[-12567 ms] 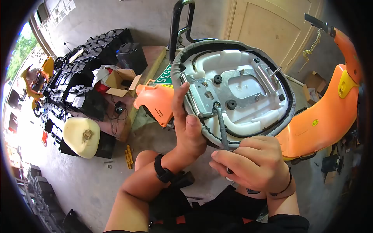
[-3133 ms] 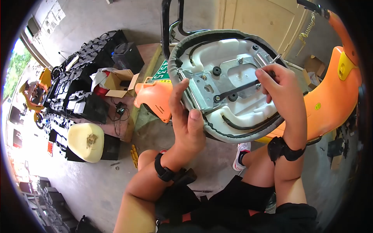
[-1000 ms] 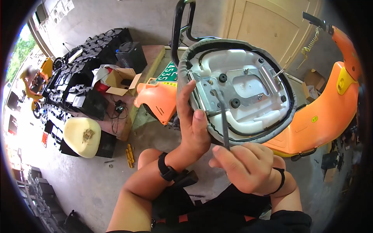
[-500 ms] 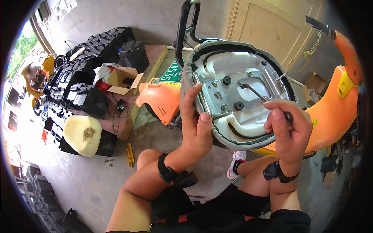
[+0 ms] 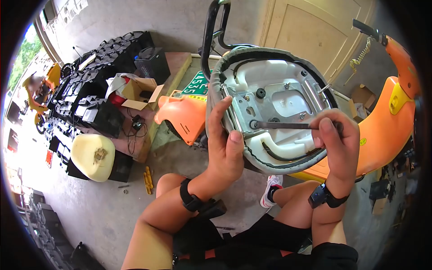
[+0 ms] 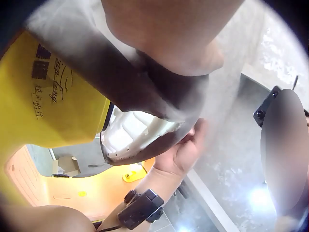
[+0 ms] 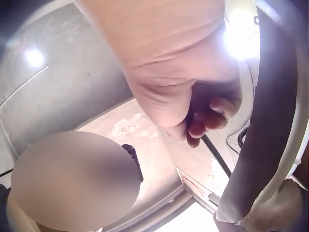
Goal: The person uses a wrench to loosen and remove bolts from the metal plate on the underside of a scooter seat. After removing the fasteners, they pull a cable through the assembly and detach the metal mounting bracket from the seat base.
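Note:
A scooter seat (image 5: 270, 148) stands tipped up, its white plastic underside and dark fabric rim facing me in the head view. A metal hinge plate (image 5: 241, 100) is bolted across that underside, near black rubber bumpers (image 5: 260, 93). My left hand (image 5: 226, 150) holds the seat's left edge, thumb and index finger on the near side, the other fingers hidden behind. My right hand (image 5: 337, 141) grips the end of a wrench (image 5: 285, 125), which lies almost level across the underside. The wrench's ring end sits over a bolt at the plate's lower corner, hiding it.
The orange scooter body (image 5: 373, 135) extends right, with a black rear bar (image 5: 209, 40) behind the seat. At left, black batteries (image 5: 96, 117) and an open cardboard box (image 5: 139, 95) sit by a cream seat foam (image 5: 92, 157). A yellow tool (image 5: 148, 181) lies on the floor.
A second ago the wrench handle pointed down towards me. My right hand then lifted it off the bolt and swung it right; its ring end is now back at the bolt. The left hand stays put.

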Available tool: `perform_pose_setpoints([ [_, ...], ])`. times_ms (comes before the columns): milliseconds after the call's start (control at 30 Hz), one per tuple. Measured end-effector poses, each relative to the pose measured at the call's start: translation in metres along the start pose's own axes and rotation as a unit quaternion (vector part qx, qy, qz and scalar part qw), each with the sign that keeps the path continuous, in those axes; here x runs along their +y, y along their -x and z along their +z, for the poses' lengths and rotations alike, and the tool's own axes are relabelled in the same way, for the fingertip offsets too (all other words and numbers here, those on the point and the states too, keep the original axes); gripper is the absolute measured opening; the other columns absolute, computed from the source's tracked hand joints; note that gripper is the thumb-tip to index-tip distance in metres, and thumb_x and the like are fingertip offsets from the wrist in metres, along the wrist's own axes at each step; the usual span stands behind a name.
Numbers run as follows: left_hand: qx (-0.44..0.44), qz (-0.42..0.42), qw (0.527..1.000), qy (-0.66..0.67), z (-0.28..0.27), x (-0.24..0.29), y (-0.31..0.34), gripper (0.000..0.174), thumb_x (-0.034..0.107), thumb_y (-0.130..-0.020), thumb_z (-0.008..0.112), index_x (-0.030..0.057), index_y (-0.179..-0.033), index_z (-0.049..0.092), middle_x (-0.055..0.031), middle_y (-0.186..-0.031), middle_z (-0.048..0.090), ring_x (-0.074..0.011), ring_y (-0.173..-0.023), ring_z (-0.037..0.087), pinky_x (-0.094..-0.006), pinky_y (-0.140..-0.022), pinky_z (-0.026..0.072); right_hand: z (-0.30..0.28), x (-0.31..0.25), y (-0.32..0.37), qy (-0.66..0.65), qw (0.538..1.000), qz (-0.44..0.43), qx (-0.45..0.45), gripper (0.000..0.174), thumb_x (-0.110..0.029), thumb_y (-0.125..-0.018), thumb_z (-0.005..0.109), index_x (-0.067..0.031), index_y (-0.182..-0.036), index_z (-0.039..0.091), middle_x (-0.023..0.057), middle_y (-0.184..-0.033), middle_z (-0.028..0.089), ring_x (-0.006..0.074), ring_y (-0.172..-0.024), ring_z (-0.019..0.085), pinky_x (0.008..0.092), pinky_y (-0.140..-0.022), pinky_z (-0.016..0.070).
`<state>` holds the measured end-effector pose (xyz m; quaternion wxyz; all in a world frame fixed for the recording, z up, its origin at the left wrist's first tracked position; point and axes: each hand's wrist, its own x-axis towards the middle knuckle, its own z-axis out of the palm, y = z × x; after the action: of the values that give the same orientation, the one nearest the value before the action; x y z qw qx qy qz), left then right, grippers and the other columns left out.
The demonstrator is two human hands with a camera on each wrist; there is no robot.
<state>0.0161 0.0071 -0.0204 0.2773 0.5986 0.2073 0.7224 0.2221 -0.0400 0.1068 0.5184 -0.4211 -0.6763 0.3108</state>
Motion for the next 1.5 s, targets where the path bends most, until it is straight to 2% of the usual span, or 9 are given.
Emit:
perform_pose_setpoints([
  [200, 0.011, -0.030, 0.999, 0.028, 0.000, -0.016, 0.005, 0.067, 0.040, -0.104, 0.049, -0.0031, -0.153, 0.032, -0.0196, -0.149, 0.040, -0.0281, -0.140, 0.038, -0.0408, -0.119, 0.0260, -0.009, 0.009, -0.014, -0.005, 0.992, 0.116, 0.038, 0.024, -0.024, -0.105, 0.060, -0.0005, -0.101, 0.065, -0.0042, -0.068, 0.051, 0.0033, -0.058, 0.043, 0.0201, -0.052, 0.0317],
  [367, 0.017, -0.077, 0.997, 0.022, 0.002, 0.009, -0.001, 0.068, 0.041, -0.105, 0.049, -0.0032, -0.153, 0.031, -0.0198, -0.149, 0.040, -0.0279, -0.139, 0.039, -0.0411, -0.118, 0.0267, -0.006, 0.010, -0.022, 0.028, 0.979, 0.196, 0.051, 0.030, -0.030, -0.102, 0.064, 0.0002, -0.100, 0.063, -0.0007, -0.068, 0.057, 0.0058, -0.059, 0.052, 0.0206, -0.054, 0.0392],
  [467, -0.005, -0.039, 0.999, -0.021, 0.000, 0.007, -0.002, 0.069, 0.041, -0.105, 0.048, -0.0033, -0.154, 0.030, -0.0196, -0.149, 0.039, -0.0277, -0.138, 0.040, -0.0412, -0.118, 0.0273, -0.004, 0.017, -0.029, 0.072, 0.975, 0.201, 0.067, 0.030, -0.029, -0.100, 0.066, 0.0009, -0.104, 0.063, 0.0014, -0.071, 0.061, 0.0076, -0.059, 0.054, 0.0227, -0.056, 0.0422],
  [667, 0.037, -0.117, 0.992, 0.005, 0.009, 0.020, -0.005, 0.078, 0.055, -0.099, 0.046, 0.0009, -0.153, 0.031, -0.0171, -0.147, 0.042, -0.0269, -0.137, 0.043, -0.0427, -0.116, 0.0316, -0.002, 0.033, -0.036, 0.105, 0.974, 0.187, 0.068, 0.033, -0.027, -0.098, 0.069, 0.0035, -0.107, 0.062, 0.0054, -0.073, 0.066, 0.0100, -0.062, 0.060, 0.0257, -0.061, 0.0473],
  [867, 0.040, -0.112, 0.993, -0.010, 0.006, 0.019, -0.005, 0.079, 0.057, -0.099, 0.047, 0.0006, -0.153, 0.033, -0.0163, -0.146, 0.043, -0.0261, -0.135, 0.045, -0.0424, -0.116, 0.0330, -0.001, 0.025, -0.035, 0.185, 0.961, 0.193, 0.065, 0.034, -0.032, -0.096, 0.071, 0.0021, -0.099, 0.065, 0.0059, -0.066, 0.063, 0.0104, -0.059, 0.058, 0.0280, -0.058, 0.0455],
  [967, 0.008, -0.044, 0.997, 0.056, -0.001, -0.020, 0.009, 0.073, 0.047, -0.104, 0.049, -0.0026, -0.154, 0.028, -0.0188, -0.149, 0.039, -0.0271, -0.137, 0.041, -0.0412, -0.117, 0.0287, -0.005, 0.020, -0.023, 0.302, 0.941, 0.128, 0.079, 0.038, -0.032, -0.094, 0.073, 0.0033, -0.083, 0.066, 0.0079, -0.061, 0.057, 0.0143, -0.054, 0.048, 0.0331, -0.054, 0.0394],
  [1200, 0.035, -0.105, 0.994, -0.012, 0.004, 0.011, -0.003, 0.078, 0.057, -0.100, 0.046, 0.0013, -0.153, 0.032, -0.0158, -0.146, 0.043, -0.0257, -0.135, 0.045, -0.0425, -0.115, 0.0334, 0.007, -0.010, 0.006, 0.388, 0.915, 0.083, 0.078, 0.033, -0.028, -0.093, 0.075, 0.0036, -0.085, 0.067, 0.0159, -0.060, 0.052, 0.0232, -0.051, 0.042, 0.0341, -0.053, 0.0395],
  [1400, 0.067, -0.095, 0.993, 0.010, 0.007, 0.001, -0.001, 0.081, 0.059, -0.099, 0.046, 0.0020, -0.153, 0.031, -0.0159, -0.146, 0.042, -0.0263, -0.135, 0.045, -0.0428, -0.115, 0.0339, 0.018, -0.030, 0.035, 0.340, 0.934, 0.095, 0.055, 0.021, -0.018, -0.087, 0.079, 0.0019, -0.086, 0.071, 0.0126, -0.061, 0.061, 0.0272, -0.051, 0.060, 0.0338, -0.054, 0.0464],
  [1500, 0.084, -0.092, 0.992, 0.016, 0.009, -0.002, 0.000, 0.081, 0.060, -0.097, 0.049, 0.0040, -0.153, 0.031, -0.0159, -0.147, 0.041, -0.0269, -0.135, 0.045, -0.0440, -0.115, 0.0347, 0.019, -0.033, 0.047, 0.365, 0.926, -0.055, -0.072, 0.027, -0.016, -0.082, 0.083, 0.0001, -0.096, 0.068, 0.0087, -0.064, 0.061, 0.0253, -0.054, 0.062, 0.0346, -0.052, 0.0474],
])
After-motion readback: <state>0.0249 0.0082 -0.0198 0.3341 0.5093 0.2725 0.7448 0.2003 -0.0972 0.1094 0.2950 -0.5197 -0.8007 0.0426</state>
